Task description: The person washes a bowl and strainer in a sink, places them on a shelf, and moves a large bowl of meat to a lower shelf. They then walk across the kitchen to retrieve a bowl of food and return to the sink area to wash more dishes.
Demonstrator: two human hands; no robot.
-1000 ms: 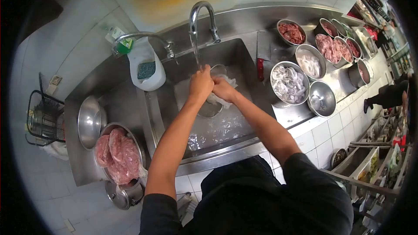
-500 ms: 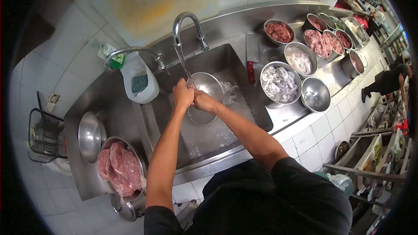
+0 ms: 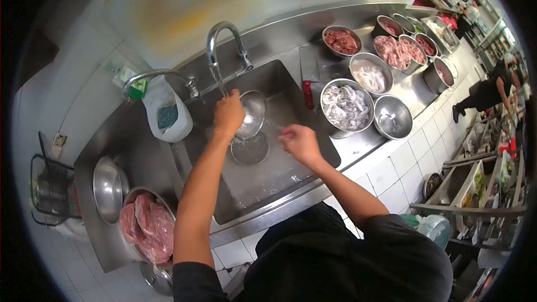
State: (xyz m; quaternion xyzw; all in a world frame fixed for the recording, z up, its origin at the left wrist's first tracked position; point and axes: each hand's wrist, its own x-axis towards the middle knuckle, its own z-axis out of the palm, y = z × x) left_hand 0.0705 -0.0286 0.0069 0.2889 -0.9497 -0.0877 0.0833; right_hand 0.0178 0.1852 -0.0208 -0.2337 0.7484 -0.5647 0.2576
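Observation:
My left hand [image 3: 229, 113] grips the near-left rim of a shiny metal bowl [image 3: 254, 111], which is tilted on its side in the sink [image 3: 291, 92]. Just above that hand is the tall curved faucet [image 3: 222, 31], its spout end close to my fingers. My right hand [image 3: 302, 144] hovers over the right part of the sink, apart from the bowl. Its fingers are curled in and slightly blurred, and nothing shows in them. Below the bowl, a round strainer-like disc [image 3: 250, 150] lies on the wet sink floor.
Right of the sink lie a red-handled cleaver [image 3: 308, 94], a bowl of squid-like pieces [image 3: 345, 106], an empty-looking bowl [image 3: 392, 117] and several meat bowls. On the left are a white jug [image 3: 180, 120] and bagged meat [image 3: 148, 226]. A co-worker [image 3: 492, 89] stands far right.
My right hand has let go of the bowl and moved right. The left hand keeps hold of the bowl, now tilted more on its side. The view has shifted slightly.

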